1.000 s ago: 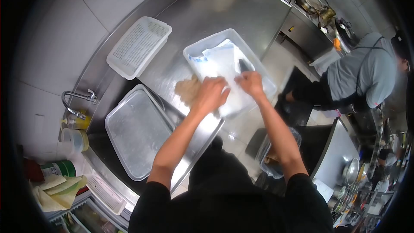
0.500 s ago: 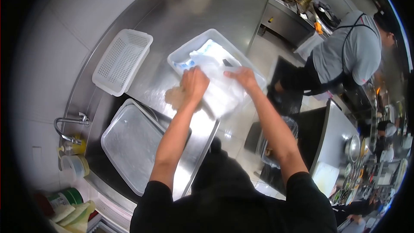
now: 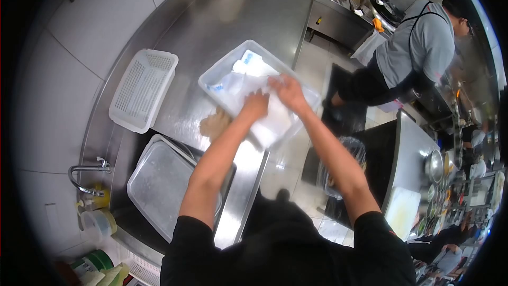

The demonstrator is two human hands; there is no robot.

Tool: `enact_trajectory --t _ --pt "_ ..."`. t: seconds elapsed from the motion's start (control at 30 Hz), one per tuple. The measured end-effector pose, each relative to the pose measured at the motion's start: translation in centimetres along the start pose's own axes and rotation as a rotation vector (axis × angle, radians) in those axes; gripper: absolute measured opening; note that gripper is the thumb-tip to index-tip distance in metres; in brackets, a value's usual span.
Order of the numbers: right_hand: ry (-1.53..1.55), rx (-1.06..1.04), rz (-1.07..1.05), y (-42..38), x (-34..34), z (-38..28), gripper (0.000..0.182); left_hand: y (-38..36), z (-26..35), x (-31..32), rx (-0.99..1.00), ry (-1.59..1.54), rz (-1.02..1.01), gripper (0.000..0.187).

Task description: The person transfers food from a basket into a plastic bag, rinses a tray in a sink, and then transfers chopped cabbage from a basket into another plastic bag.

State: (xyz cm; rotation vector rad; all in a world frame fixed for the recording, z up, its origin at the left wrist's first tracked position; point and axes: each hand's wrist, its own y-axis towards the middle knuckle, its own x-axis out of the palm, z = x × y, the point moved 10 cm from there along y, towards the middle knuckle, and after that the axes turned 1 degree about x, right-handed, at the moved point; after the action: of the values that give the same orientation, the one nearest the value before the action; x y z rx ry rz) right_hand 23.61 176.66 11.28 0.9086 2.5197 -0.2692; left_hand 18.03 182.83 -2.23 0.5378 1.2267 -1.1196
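A translucent white tub [image 3: 212, 66] stands on the steel counter with white plastic sheeting [image 3: 275, 125] in it, spilling toward its near side. Blue print shows on a white packet [image 3: 253, 64] near the far end. My left hand [image 3: 256, 104] lies on the sheeting, fingers bent; whether they grip it is unclear. Just right of it, my right hand [image 3: 288, 93] has its fingers curled together at the plastic. A brownish, crumpled thing [image 3: 214, 125] rests on the counter by the tub's near left side.
A white perforated basket [image 3: 144, 90] sits at the left. Below it, a metal tray [image 3: 161, 185] lies over the sink near a faucet [image 3: 87, 172]. A co-worker [image 3: 418, 47] stands at the upper right. A side counter [image 3: 410, 151] holds bowls and a cutting board [image 3: 403, 209].
My right hand has moved left and my left hand a little right, so they are closer together. The sheeting lies lower in the tub. The whole view has shifted slightly.
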Motion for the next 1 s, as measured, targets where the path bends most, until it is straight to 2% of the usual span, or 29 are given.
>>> enact_trajectory --t 0.1,0.13,0.2,0.27,0.33,0.43,0.47,0.5,0.57,0.6,0.63,0.7,0.73,0.77,0.8,0.83,0.87,0.9,0.93,0.97,1.0 --pt "0.116 0.010 0.030 -0.4 -0.5 -1.2 0.033 1.2 -0.6 1.6 0.060 -0.030 -0.095 0.071" --pt "0.164 -0.056 0.056 -1.0 -1.5 -3.3 0.031 1.0 -0.7 1.3 0.043 -0.007 -0.136 0.074" --pt "0.163 -0.055 0.039 -1.8 -3.1 -6.2 0.029 0.7 -0.5 0.8 0.019 0.052 -0.218 0.081" --pt "0.142 -0.104 0.024 -1.8 -4.7 -7.3 0.025 1.5 -0.9 1.3 -0.013 0.077 -0.229 0.083" --pt "0.318 -0.146 0.040 -3.2 -7.1 -10.4 0.023 1.9 -1.2 1.8 -0.062 0.069 -0.248 0.082" --pt "0.540 -0.278 0.081 -5.5 -12.1 -15.5 0.021 -0.3 1.4 -1.1 0.089 0.067 -0.300 0.080" --pt "0.565 -0.357 0.130 -6.5 -14.3 -17.0 0.021 0.9 -0.1 0.4 0.076 0.081 -0.190 0.078" --pt "0.580 -0.437 0.194 -8.0 -16.9 -18.3 0.022 2.9 -2.2 3.0 0.130 0.100 -0.087 0.076" --pt "0.641 -0.557 0.306 -12.2 -22.0 -20.5 0.023 2.3 -2.2 2.8 0.249 -0.047 -0.129 0.076" --pt "0.710 -0.556 0.327 -14.3 -24.5 -20.8 0.023 3.4 -3.5 3.8 0.262 0.046 -0.029 0.077" --pt "0.777 -0.555 0.355 -16.8 -26.9 -20.7 0.023 4.3 -4.0 4.7 0.296 0.160 -0.052 0.079" --pt "0.708 -0.695 0.507 -23.0 -32.4 -20.4 0.024 4.7 -3.8 4.1 0.286 0.186 -0.143 0.079" --pt "0.667 -0.712 0.575 -26.1 -34.7 -19.2 0.024 5.1 -3.6 3.3 0.281 0.145 -0.206 0.078" --pt "0.637 -0.728 0.626 -29.3 -36.6 -18.2 0.025 5.5 -4.7 2.9 0.272 0.138 -0.186 0.079" --pt "0.595 -0.665 0.682 -32.9 -38.2 -16.6 0.025 5.5 -4.2 1.8 0.219 0.161 -0.222 0.071" --pt "0.496 -0.590 0.758 -36.8 -39.6 -14.6 0.024 11.6 -10.4 7.6 0.383 0.410 -0.513 0.056" --pt "0.500 -0.493 0.827 -40.7 -40.4 -12.0 0.021 10.2 -7.3 5.1 0.548 0.639 -0.392 0.045" --pt "0.452 -0.428 0.919 -44.9 -40.8 -9.8 0.020 6.9 -4.6 -1.3 0.307 0.391 -0.120 0.037" --pt "0.118 -0.304 0.996 -49.4 -41.0 -7.9 0.020 5.6 -1.2 -3.1 0.336 0.567 -0.090 0.033" --pt "0.113 -0.206 1.035 -52.7 -40.3 -4.6 0.020 4.2 2.2 -4.9 0.363 0.743 -0.055 0.030" --pt "0.177 -0.160 1.014 -55.8 -39.0 -2.3 0.018 -2.3 11.8 -8.6 0.385 0.344 0.018 0.031"
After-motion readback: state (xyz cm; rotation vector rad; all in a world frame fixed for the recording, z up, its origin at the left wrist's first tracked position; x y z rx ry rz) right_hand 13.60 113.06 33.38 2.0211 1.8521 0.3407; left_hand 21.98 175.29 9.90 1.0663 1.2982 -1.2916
